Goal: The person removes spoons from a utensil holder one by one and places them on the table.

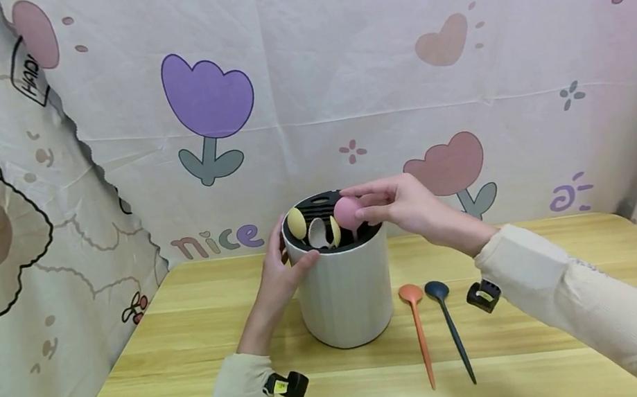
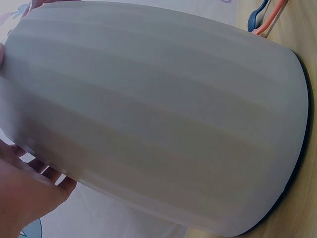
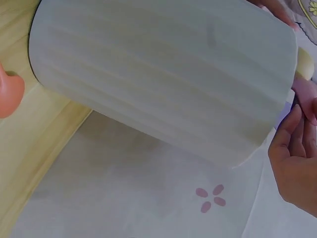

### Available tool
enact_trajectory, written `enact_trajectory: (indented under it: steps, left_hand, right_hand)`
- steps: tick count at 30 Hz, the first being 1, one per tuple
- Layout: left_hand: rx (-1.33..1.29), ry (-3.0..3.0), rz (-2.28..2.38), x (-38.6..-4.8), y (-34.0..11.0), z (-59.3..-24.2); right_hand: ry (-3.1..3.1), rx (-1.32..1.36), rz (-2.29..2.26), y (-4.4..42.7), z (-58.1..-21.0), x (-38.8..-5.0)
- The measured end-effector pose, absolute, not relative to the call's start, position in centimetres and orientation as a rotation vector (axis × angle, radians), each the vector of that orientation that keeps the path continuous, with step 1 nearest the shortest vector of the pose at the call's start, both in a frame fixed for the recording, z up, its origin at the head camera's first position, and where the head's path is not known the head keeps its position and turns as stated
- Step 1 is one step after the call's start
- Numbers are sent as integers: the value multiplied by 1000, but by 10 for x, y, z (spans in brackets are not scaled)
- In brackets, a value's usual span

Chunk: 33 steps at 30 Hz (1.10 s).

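A white ribbed utensil holder (image 1: 344,299) with a black slotted insert (image 1: 320,206) stands upright on the table. My left hand (image 1: 281,271) grips its left side near the rim, thumb over the front edge; the left wrist view shows several fingers (image 2: 62,184) against the wall. At the right of the opening, my right hand (image 1: 404,202) pinches a pink spoon (image 1: 348,213) by its round head; its lower handle is hidden inside the holder. Also in the holder are a yellow spoon (image 1: 297,223), a whitish spoon (image 1: 317,234) and another yellow utensil (image 1: 335,231).
To the holder's right, an orange spoon (image 1: 411,294) and a dark blue spoon (image 1: 437,289) lie side by side, handles toward me. The wooden table (image 1: 196,373) ends at a patterned cloth (image 1: 306,88) behind the holder.
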State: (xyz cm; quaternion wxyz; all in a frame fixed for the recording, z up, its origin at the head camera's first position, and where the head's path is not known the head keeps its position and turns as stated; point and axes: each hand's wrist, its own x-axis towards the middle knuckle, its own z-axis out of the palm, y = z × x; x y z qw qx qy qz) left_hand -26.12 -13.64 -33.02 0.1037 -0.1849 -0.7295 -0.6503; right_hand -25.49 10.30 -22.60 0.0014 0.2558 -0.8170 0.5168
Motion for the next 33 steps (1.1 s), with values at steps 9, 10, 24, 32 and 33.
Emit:
enact_trajectory:
  steps: [9,10,24,32,33]
  left_hand:
    - [-535,-2160,-1931,-262,-136,-330]
    - [-529,-2161,-1931,-262,-136,-330]
    - [-534,-2155,-1921,-262,-137,-331]
    - [-533,-2160,-1922,-261,-137,-331]
    - [-532,-2161,-1921,-261,-137,-331]
  right_hand:
    - [-2518,793,1673,109,-218,-256]
    - [-2515,791,1681,110,-217,-256]
    - [-2486,741,1699,114,-210,-259]
    - [-2429,707,1670,118,-205,-258]
    - [-2423,700,1663,119,-203,-258]
